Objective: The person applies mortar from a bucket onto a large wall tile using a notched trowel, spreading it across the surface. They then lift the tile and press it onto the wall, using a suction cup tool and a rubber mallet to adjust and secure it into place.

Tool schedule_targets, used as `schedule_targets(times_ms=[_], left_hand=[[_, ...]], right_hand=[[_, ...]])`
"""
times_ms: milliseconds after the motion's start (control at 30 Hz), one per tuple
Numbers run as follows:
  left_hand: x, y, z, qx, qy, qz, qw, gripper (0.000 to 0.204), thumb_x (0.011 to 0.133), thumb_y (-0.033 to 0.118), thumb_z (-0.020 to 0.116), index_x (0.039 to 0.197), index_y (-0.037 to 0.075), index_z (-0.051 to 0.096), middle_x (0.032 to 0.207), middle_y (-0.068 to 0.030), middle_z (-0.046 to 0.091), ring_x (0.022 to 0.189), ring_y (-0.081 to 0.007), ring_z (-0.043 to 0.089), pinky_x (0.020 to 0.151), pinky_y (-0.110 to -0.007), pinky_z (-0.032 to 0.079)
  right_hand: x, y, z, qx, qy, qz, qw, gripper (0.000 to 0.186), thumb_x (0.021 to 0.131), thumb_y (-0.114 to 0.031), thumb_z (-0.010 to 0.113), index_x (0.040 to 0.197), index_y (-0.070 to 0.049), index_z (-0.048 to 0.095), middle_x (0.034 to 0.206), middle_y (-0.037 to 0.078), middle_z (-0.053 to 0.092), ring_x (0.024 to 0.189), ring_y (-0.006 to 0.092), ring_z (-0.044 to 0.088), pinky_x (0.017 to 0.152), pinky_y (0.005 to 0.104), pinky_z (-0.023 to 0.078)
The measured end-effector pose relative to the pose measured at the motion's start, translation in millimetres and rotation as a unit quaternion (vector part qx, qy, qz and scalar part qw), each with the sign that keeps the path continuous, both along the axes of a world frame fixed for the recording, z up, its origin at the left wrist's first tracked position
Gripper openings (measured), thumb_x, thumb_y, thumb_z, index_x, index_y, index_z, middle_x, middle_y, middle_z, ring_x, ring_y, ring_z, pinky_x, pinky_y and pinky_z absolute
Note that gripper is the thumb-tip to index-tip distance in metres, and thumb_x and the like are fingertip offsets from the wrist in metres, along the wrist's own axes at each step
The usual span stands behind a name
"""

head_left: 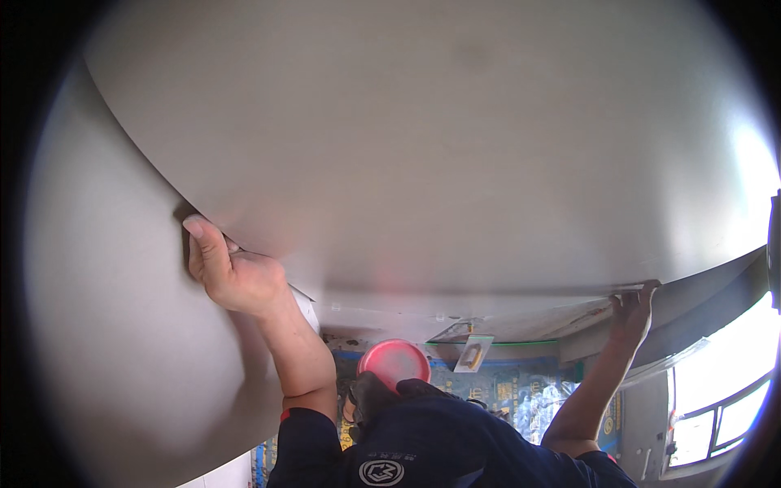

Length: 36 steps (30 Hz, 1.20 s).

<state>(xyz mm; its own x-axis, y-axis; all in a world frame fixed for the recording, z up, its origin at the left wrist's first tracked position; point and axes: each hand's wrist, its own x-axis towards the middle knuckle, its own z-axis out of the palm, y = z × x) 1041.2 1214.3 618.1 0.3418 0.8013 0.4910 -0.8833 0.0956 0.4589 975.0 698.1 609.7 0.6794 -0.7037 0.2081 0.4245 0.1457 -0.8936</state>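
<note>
A large, smooth grey panel [455, 163] fills most of the view in front of me. My left hand [236, 268] is closed at its left edge, the thumb pointing up and the other fingers mostly hidden. Farther right, my right hand [634, 302] grips the panel's lower edge, with its fingers bent over the rim. Left of that panel is another smooth, pale grey surface [106, 293], close to the back of my left hand.
Below me a pink-red round bucket [396, 363] stands on floor covering [512, 394] with blue and yellow patches. A small clear packet with something yellow in it [473, 355] lies near the wall's foot. A bright window [716, 415] is at the right.
</note>
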Motion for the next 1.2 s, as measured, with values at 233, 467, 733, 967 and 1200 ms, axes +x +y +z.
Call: schedule_targets(times_ms=[233, 467, 733, 967, 1200], left_hand=[[0.3, -1.5, 4.3, -0.020, -0.001, 0.009, 1.000, 0.037, 0.099, 0.032, 0.049, 0.086, -0.002, 0.056, 0.088, -0.0056, 0.057, 0.082, -0.0142, 0.052, 0.074, -0.028, 0.044], [10.4, -11.8, 10.2, -0.028, 0.016, 0.098, 0.995, 0.047, 0.099, 0.037, 0.049, 0.069, 0.001, 0.054, 0.071, -0.0003, 0.055, 0.068, -0.0084, 0.048, 0.062, -0.024, 0.043], [17.0, -6.7, 3.4, 0.039, 0.039, 0.202, 0.978, 0.054, 0.099, 0.040, 0.049, 0.057, 0.005, 0.044, 0.060, 0.0049, 0.043, 0.058, -0.0061, 0.036, 0.053, -0.023, 0.032], [19.2, -14.4, 9.5, 0.063, 0.096, 0.292, 0.950, 0.060, 0.101, 0.044, 0.043, 0.056, 0.004, 0.043, 0.056, 0.0054, 0.042, 0.056, -0.0061, 0.036, 0.052, -0.024, 0.033], [-10.1, -0.7, 10.7, 0.197, 0.302, 0.341, 0.868, 0.060, 0.101, 0.045, 0.038, 0.068, -0.002, 0.055, 0.051, -0.0011, 0.045, 0.049, -0.0135, 0.039, 0.048, -0.030, 0.037]], right_hand=[[5.0, 4.8, -1.9, 0.002, -0.002, -0.004, 1.000, 0.062, 0.089, -0.049, 0.062, 0.132, -0.007, 0.045, 0.122, 0.006, 0.050, 0.110, 0.0197, 0.047, 0.083, 0.0381, 0.038], [1.1, 3.0, 2.9, 0.013, 0.024, -0.022, 0.999, 0.061, 0.089, -0.049, 0.062, 0.131, -0.007, 0.047, 0.118, 0.005, 0.053, 0.105, 0.0180, 0.047, 0.086, 0.0378, 0.037], [4.8, 20.9, 3.6, 0.012, 0.008, -0.034, 0.999, 0.061, 0.090, -0.046, 0.061, 0.133, -0.006, 0.046, 0.122, 0.006, 0.051, 0.109, 0.0190, 0.046, 0.090, 0.0388, 0.035], [4.6, 32.0, 8.0, 0.003, 0.014, -0.045, 0.999, 0.073, 0.088, -0.053, 0.061, 0.139, -0.006, 0.040, 0.122, 0.005, 0.051, 0.111, 0.0172, 0.045, 0.095, 0.0371, 0.032], [0.7, 39.0, 8.6, 0.004, -0.005, 0.003, 1.000, 0.069, 0.090, -0.047, 0.062, 0.140, -0.005, 0.038, 0.132, 0.009, 0.047, 0.123, 0.0199, 0.041, 0.098, 0.0377, 0.030]])
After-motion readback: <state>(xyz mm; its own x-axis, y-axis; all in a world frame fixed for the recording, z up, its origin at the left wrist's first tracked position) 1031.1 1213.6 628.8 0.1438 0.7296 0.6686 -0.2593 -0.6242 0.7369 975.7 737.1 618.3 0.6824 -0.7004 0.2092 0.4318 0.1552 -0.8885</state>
